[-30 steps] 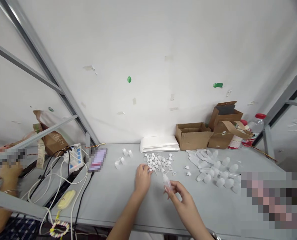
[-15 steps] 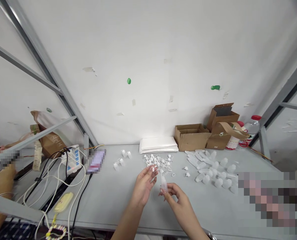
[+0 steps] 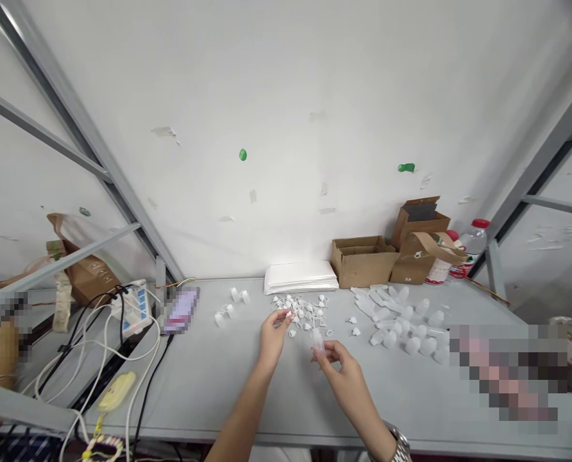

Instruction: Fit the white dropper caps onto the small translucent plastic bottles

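My left hand [image 3: 273, 339] is at the near-left edge of a pile of small white plastic caps with ring straps [image 3: 310, 309]. Its thumb and fingertips pinch a small white cap [image 3: 289, 314]. To the right, my right hand [image 3: 341, 366] grips a translucent plastic squeeze bottle [image 3: 317, 339] between thumb and fingers, its narrow end pointing up and away from me. Beyond that hand, on the right of the table, lie several more translucent bottles [image 3: 412, 346]. Two loose white caps [image 3: 356, 332] rest between the pile and those bottles.
White sheets [image 3: 300, 277] are stacked by the wall, beside an open cardboard box [image 3: 365, 264] and a brown paper bag [image 3: 412, 258]. Several white pieces [image 3: 231, 310] stand left of the pile. Further left are a phone [image 3: 181, 309], a power strip [image 3: 136, 309] with cables, and another person's hand [image 3: 0, 350].
My left hand has shifted left and slightly forward to the pile's edge, away from the bottle. My right hand still holds the bottle, slightly further forward. The view has moved a little.
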A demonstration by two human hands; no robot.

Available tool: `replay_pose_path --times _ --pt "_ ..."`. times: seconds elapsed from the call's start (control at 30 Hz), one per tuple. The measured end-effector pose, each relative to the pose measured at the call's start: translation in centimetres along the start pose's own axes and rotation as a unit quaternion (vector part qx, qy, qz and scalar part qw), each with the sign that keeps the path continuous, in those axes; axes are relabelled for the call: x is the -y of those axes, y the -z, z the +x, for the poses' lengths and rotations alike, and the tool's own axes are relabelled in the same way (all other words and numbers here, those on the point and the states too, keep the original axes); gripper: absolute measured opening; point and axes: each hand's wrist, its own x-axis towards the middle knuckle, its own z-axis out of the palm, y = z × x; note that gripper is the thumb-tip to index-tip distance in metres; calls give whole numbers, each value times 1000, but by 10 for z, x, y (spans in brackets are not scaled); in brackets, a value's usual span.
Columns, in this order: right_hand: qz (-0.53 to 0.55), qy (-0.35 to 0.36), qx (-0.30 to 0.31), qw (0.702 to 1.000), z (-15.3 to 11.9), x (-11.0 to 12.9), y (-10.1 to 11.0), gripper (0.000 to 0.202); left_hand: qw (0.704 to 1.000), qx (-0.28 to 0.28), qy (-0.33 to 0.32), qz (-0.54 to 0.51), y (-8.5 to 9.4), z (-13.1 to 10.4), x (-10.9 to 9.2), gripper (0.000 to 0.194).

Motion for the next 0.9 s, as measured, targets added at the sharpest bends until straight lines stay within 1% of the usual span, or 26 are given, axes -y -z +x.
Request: replay_pose_path --times 0.1,0.2,0.3,0.37,0.43,0.53,0.63,0.8,0.9 --pt "-3 -5 -9 1000 3 -8 -4 31 1000 2 -9 25 1 -3 -1 22" --pt "-12 -10 -38 999 6 -16 -8 29 997 -27 -15 65 3 -4 -2 15" --pt "-18 -12 -69 997 8 -19 -8 28 992 -44 -23 117 5 -4 -3 11" --pt "-20 -12 -78 997 9 -18 -7 28 991 -42 -24 123 6 -4 -3 10" --pt "-20 -13 -81 996 9 -18 -6 27 994 -36 -21 97 7 -2 -3 13" --pt "-16 -14 -76 997 9 -18 -4 26 998 -22 -20 47 9 2 -1 25" --pt "-5 -9 -73 997 9 -21 -5 25 1000 -12 -22 4 11 5 -1 32" --pt "7 -17 -56 998 9 -23 -7 26 999 2 7 -48 15 8 -7 34" --pt "7 -21 -48 999 9 -21 -7 26 999 0 21 -48 18 9 -9 32"
